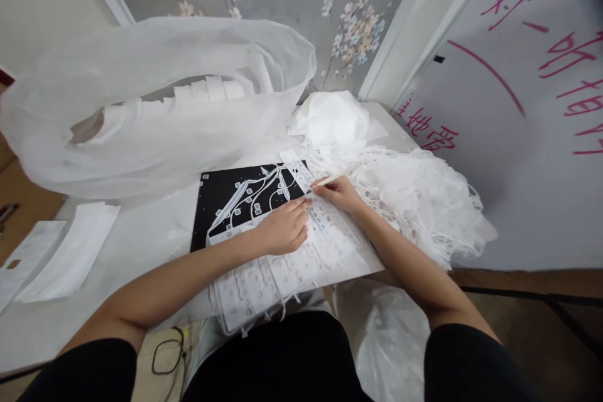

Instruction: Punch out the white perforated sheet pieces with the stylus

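My left hand point(286, 226) lies on a white patterned sheet point(249, 295), its fingers stretched toward the right hand. Between the fingers of my right hand point(343, 193) is a thin white pen-like tool point(332, 180), its tip close to my left fingertips. Rows of small round and wavy marks cover the sheet, which hangs over the table's front edge. A black board point(201, 204) with white line shapes and small squares lies partly under the sheet. What the tool's tip touches is too small to make out.
White stringy scraps point(414, 201) are heaped to the right, with a white bundle point(330, 116) behind them. A large translucent bag point(155, 157) holds white pieces at the back left. White strips point(70, 257) lie left. A whiteboard point(471, 201) stands right.
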The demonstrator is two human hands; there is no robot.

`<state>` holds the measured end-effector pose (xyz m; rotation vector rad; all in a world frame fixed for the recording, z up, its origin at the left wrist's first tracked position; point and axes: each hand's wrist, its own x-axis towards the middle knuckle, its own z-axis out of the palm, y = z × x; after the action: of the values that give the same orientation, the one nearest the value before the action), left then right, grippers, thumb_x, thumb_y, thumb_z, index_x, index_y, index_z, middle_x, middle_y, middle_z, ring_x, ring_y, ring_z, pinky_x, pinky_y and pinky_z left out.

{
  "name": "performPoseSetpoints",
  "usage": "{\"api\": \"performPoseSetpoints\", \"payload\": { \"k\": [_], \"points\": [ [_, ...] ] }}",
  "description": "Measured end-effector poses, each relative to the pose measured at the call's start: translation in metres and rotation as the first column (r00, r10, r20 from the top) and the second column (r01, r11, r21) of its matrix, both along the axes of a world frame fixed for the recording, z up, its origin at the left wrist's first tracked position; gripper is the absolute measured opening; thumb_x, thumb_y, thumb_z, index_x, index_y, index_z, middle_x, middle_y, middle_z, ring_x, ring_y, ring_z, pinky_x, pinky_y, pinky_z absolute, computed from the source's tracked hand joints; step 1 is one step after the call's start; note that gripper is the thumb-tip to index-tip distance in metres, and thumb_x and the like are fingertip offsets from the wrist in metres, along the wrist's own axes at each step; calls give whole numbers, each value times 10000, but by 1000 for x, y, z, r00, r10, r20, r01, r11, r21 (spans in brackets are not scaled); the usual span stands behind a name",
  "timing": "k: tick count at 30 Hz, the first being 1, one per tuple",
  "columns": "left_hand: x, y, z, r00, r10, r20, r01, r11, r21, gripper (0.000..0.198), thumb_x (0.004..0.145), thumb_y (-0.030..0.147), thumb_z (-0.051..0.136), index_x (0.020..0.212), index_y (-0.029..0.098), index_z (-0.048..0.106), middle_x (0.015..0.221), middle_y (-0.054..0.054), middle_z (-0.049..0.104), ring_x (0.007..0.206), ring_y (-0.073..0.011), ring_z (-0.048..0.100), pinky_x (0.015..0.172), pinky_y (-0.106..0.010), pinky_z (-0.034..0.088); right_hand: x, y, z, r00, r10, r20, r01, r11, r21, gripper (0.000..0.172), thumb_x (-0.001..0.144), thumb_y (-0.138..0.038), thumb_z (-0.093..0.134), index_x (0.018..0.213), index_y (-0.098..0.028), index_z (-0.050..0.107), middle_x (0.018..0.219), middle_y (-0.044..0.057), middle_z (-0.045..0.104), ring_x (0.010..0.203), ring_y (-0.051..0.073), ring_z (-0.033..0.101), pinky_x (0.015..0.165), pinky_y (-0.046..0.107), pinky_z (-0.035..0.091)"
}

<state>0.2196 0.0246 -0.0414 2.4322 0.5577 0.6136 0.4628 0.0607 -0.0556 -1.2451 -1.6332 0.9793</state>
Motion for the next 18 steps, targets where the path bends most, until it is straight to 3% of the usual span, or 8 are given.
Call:
{"api": "performPoseSetpoints", "payload": {
  "k": [5, 11, 15, 18],
  "points": [
    [0, 0, 0, 1000, 4, 10, -4, 1000, -5, 241, 914, 239, 540, 1114, 143, 634, 1522, -226, 527, 1479, -425, 415, 1249, -591, 296, 3, 0, -2, 1000, 13, -19, -13, 1000, 13, 327, 827, -489, 766, 904, -174, 813, 841, 54, 784, 730, 184, 692, 671, 307, 560],
    [0, -1, 1, 991, 17, -132, -1, 993, 119, 334, 977, 278, 442, 1193, 88, 611, 1509, -279, 517, 1467, -424, 432, 1235, -563, 317, 4, -1, 2, 999, 41, -3, -41, 999, 32, 304, 838, -480, 765, 917, -191, 817, 949, 79, 805, 862, 220, 738, 785, 349, 591],
    [0, -1, -3, 1000, 26, -15, -26, 1000, 18, 273, 944, 280, 497, 1133, 132, 627, 1508, -249, 531, 1459, -438, 438, 1228, -590, 307, 4, -4, 8, 991, 97, 87, -104, 992, 76, 299, 890, -482, 718, 950, -205, 814, 993, 91, 802, 908, 227, 741, 807, 368, 596],
    [1, 0, -6, 996, 47, 78, -42, 997, -69, 205, 895, 265, 571, 1055, 158, 640, 1490, -234, 554, 1450, -458, 443, 1220, -614, 311, 5, -5, 11, 967, 121, 225, -170, 962, 214, 237, 930, -428, 689, 975, -231, 812, 995, 87, 795, 938, 233, 727, 868, 414, 591]
  ]
}}
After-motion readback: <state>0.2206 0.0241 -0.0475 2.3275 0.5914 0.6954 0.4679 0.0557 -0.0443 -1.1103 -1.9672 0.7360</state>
